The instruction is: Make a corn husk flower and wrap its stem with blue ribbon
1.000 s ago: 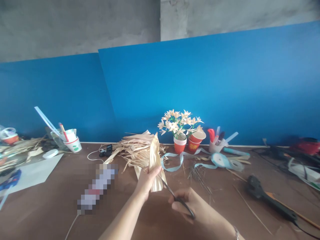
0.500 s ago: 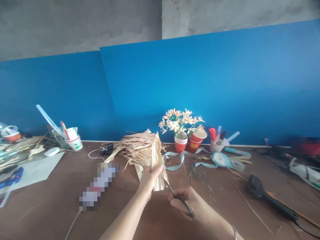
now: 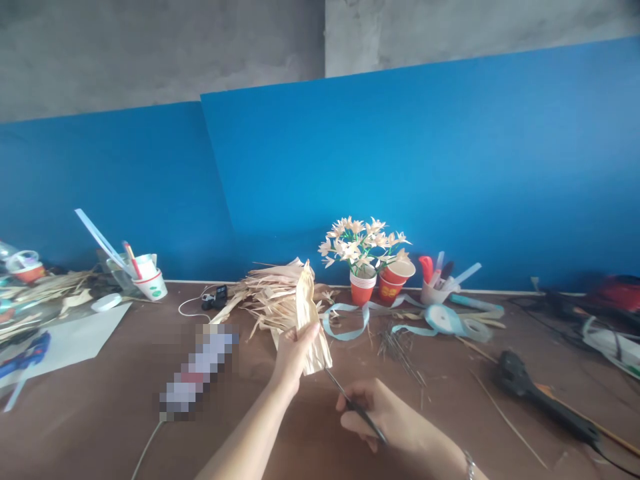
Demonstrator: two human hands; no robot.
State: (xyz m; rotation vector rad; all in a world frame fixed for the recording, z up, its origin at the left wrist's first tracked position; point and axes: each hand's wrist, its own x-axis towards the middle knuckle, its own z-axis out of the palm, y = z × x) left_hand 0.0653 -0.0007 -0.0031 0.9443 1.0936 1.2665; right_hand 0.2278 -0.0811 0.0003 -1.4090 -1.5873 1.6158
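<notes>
My left hand (image 3: 295, 353) pinches a pale, dry corn husk (image 3: 307, 300) between thumb and fingers, holding it upright above the table. The husk's lower end hangs below my thumb. My right hand (image 3: 373, 410) is closed around the dark handles of a pair of scissors (image 3: 361, 413), seen nearly edge-on. Their thin tip reaches up and left to the husk's lower right corner; whether it touches cannot be made out. Behind my left hand lies a heap of dry husks (image 3: 273, 293).
Cream flowers (image 3: 357, 243) stand in a stack of orange paper cups (image 3: 362, 290). Blue ribbon (image 3: 445, 320) and thin wires (image 3: 403, 357) lie right of my hands. A black corded tool (image 3: 545, 403) rests at right; a blue glue gun (image 3: 27, 357) at left.
The husk and my left hand have shifted slightly left and up. The scissors, earlier crossing the husk's right edge, now point at its lower corner and have turned more edge-on.
</notes>
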